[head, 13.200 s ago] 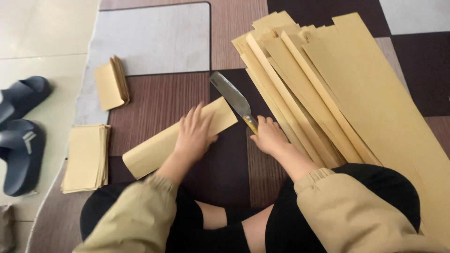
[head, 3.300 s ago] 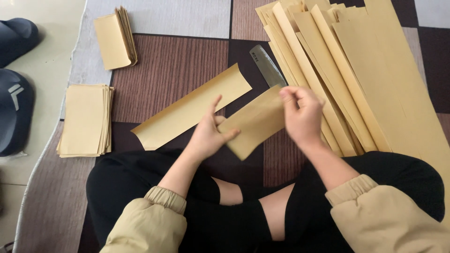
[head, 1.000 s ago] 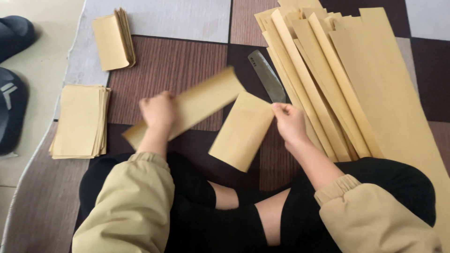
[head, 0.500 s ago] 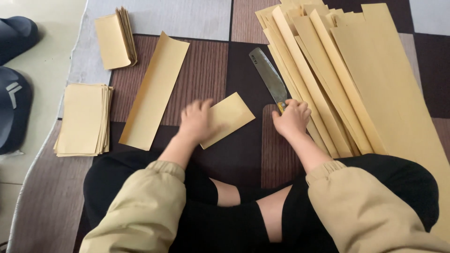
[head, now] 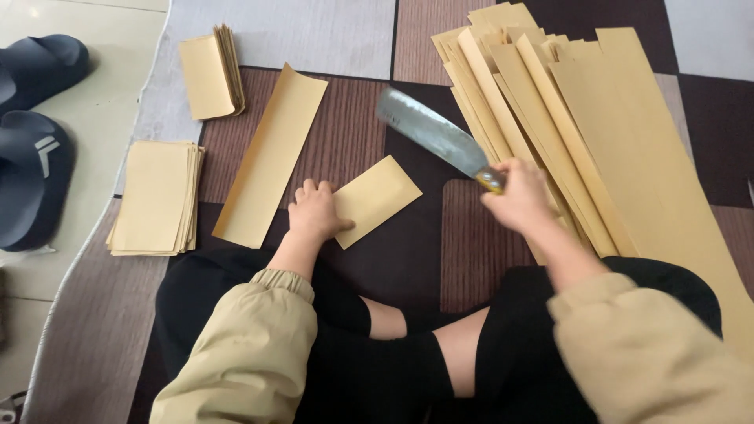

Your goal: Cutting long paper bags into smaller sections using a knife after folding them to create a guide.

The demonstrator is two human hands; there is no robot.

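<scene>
Sitting cross-legged on the patchwork rug [head: 338,23], the person worked with yellow paper all around. Biggest of all, a fanned heap of long paper strips [head: 597,133] ran along the rug's right edge. One loose long strip [head: 271,157] lay left of centre, slanting toward the far edge. Two stacks of cut sheets sat by the left edge: a flat pile [head: 153,196] and, beyond it, a smaller folded bundle [head: 210,72]. Dark slippers [head: 35,157] waited off the rug on the tile. Then the cleaver [head: 432,129]: right hand [head: 514,196] closed tight round its handle, blade raised and pointing away to the left. Left hand [head: 316,212] was spread flat, pinning the small folded sheet [head: 373,198] near the rug's middle. That sheet looked light, thin and floppy, likely to slide; best pressed down near the fold.
</scene>
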